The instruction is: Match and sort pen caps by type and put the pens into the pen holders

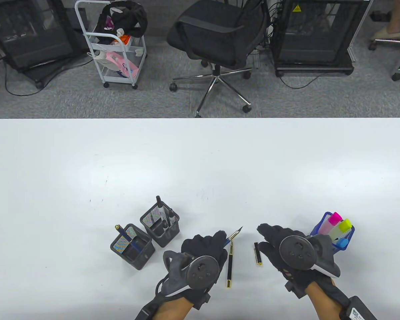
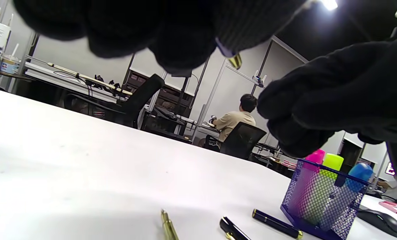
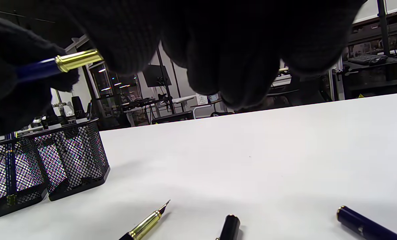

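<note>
My left hand (image 1: 216,240) pinches a blue pen (image 1: 226,242) with a gold band; that pen (image 3: 57,64) also shows at the upper left of the right wrist view. An uncapped black fountain pen (image 1: 230,261) lies on the table just right of that hand, gold nib (image 3: 148,221) pointing away. A short black cap (image 1: 257,254) lies between my hands. My right hand (image 1: 267,235) hovers over the table with relaxed fingers and holds nothing. A dark blue cap (image 3: 363,227) lies under it, hidden in the table view.
Two black mesh holders (image 1: 132,247) (image 1: 160,226) with pens stand left of my left hand. A blue mesh holder (image 1: 333,231) with pink, yellow and blue highlighters stands beside my right wrist. Beyond the table's far edge are an office chair (image 1: 216,33) and a cart.
</note>
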The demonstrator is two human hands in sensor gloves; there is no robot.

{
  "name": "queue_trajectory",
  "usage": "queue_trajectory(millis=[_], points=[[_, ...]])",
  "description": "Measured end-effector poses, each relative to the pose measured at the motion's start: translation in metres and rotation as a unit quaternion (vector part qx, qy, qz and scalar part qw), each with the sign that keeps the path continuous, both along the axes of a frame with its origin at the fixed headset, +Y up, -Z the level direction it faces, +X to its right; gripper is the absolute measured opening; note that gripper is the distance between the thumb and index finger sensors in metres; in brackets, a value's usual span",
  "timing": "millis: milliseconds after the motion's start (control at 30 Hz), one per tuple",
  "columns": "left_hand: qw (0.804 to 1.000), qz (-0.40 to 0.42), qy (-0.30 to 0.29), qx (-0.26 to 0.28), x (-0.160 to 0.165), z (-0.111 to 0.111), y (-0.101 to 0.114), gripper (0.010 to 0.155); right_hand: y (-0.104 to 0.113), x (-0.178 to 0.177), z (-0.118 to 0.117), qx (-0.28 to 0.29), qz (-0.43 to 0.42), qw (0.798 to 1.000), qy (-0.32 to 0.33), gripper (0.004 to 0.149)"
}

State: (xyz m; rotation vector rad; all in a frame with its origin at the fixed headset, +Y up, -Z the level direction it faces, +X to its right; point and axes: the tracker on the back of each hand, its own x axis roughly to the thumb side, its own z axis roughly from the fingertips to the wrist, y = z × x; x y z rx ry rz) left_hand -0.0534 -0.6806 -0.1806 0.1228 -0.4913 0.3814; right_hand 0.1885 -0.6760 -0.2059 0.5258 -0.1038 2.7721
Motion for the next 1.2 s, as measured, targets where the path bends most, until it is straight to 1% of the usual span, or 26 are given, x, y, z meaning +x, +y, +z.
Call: queue_trajectory(millis=[233,400,467,600,667,733,867,1000,1200], points=[[1.000,-0.002,0.028,-0.008,-0.008,-0.004,0.000,0.053,-0.001,-0.001,0.000,-0.001,0.008,1.000,-0.005,0.057],[0.999,0.001,0.027,-0.017,-0.010,-0.005,-0.002,0.052,-0.008,0.001,-0.003,-0.001,0.041,0.998,-0.052,0.060],[1.000,-0.002,0.022,-0.019,-0.009,-0.005,-0.003,0.052,-0.016,0.002,-0.007,-0.002,0.080,0.994,-0.080,0.061],[1.000,-0.011,0.013,-0.019,-0.006,-0.004,-0.005,0.052,-0.029,0.005,-0.014,-0.037,0.118,0.985,-0.116,0.063],[1.000,-0.011,0.012,-0.020,-0.005,-0.004,-0.006,0.052,-0.035,0.006,-0.017,-0.051,0.131,0.982,-0.124,0.063],[1.000,-0.013,0.011,-0.020,-0.005,-0.004,-0.006,0.052,-0.043,0.006,-0.019,-0.068,0.164,0.975,-0.132,0.063],[1.000,-0.016,0.009,-0.022,-0.004,-0.004,-0.006,0.052,-0.052,0.006,-0.024,-0.084,0.187,0.967,-0.154,0.062],[1.000,-0.020,0.006,-0.023,-0.003,-0.003,-0.007,0.052,-0.058,0.005,-0.028,-0.087,0.214,0.957,-0.174,0.062],[0.999,-0.027,0.002,-0.025,-0.002,-0.003,-0.008,0.051,-0.068,0.003,-0.031,-0.102,0.251,0.947,-0.170,0.061]])
